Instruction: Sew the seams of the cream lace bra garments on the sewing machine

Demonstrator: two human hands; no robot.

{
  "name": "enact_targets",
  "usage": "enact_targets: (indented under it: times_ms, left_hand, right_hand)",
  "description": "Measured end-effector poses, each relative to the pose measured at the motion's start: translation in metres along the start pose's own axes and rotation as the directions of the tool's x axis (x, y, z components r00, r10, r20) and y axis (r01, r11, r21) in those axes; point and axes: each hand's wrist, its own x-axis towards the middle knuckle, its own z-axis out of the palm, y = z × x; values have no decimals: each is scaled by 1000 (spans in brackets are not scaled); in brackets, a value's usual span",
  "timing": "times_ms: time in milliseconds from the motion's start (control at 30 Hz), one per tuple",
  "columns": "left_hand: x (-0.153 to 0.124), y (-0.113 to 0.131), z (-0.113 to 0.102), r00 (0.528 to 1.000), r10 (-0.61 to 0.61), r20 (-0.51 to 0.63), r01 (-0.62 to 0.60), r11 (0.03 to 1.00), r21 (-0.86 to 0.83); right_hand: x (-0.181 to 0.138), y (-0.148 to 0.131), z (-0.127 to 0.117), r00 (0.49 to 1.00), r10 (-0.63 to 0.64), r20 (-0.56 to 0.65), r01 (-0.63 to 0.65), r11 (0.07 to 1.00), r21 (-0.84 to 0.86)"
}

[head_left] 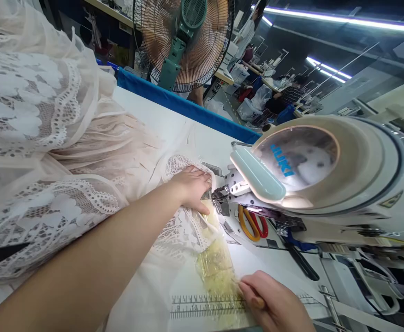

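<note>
My left hand (193, 186) lies flat with its fingers spread on white lace fabric (184, 226), right beside the presser foot (219, 193) of a sewing machine (326, 170) marked JUKI. Closer to me, my right hand (274, 299) is closed in a pinch at the edge of the pale sheer material; the fingers partly hide what they grip. Between the two hands, a yellowish taped patch (217, 265) shows on the white table. A printed ruler scale (205, 306) runs beside my right fingertips.
Large folds of lace and sheer cloth (50, 106) pile up on the left. Scissors with yellow and red handles (250, 223) lie under the machine arm, near a black-handled tool (302, 263). A fan (184, 41) stands beyond the blue table edge (188, 106).
</note>
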Motion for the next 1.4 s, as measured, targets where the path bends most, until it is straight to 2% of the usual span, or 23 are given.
enact_targets:
  times_ms: [67,167,333,1400]
  left_hand:
    - [0,0,0,1000,1,2,-1,1000,7]
    - [0,-1,0,1000,0,-2,0,1000,2]
    - [1,-1,0,1000,-14,10,14,1000,7]
    - [2,-2,4,999,-34,-1,34,999,22]
  right_hand:
    - [2,1,13,995,89,-49,-91,996,-24]
    - [1,4,26,980,160,-115,-162,987,-15]
    - [-1,4,32,958,231,-168,-234,972,3]
    - [1,-5,40,924,225,-309,-234,972,8]
